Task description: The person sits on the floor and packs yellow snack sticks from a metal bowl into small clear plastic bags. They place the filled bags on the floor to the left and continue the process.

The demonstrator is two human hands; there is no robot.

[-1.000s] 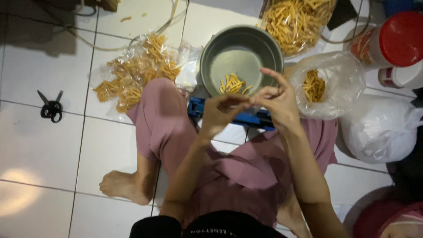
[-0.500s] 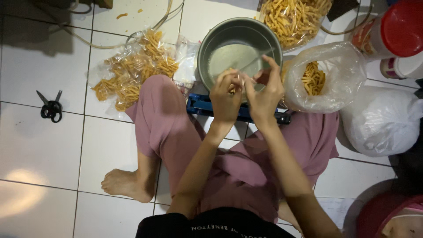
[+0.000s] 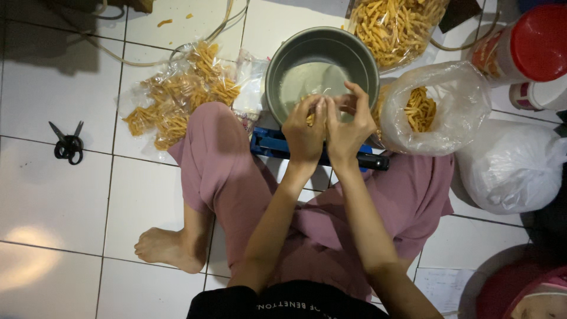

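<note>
My left hand (image 3: 304, 133) and my right hand (image 3: 349, 125) are pressed side by side over the near part of a grey metal bowl (image 3: 277, 71). Their fingers pinch what looks like a small clear plastic bag (image 3: 323, 94), which is hard to make out. A few yellow snack sticks (image 3: 309, 118) show between the fingers of my left hand. The bowl stands on the tiled floor just past my crossed legs in pink trousers (image 3: 224, 171). A blue bar-shaped device with a black handle (image 3: 269, 143) lies under my wrists, partly hidden.
Filled clear packets of yellow sticks (image 3: 177, 97) lie left of the bowl. A big bag of sticks (image 3: 396, 23) sits behind it, and an open clear bag (image 3: 434, 112) to its right. Black scissors (image 3: 68, 145) lie far left. A red-lidded jar (image 3: 531, 44) and a white bag (image 3: 511, 165) stand right.
Both hands have moved forward from above the blue device to over the bowl and closed in against each other.
</note>
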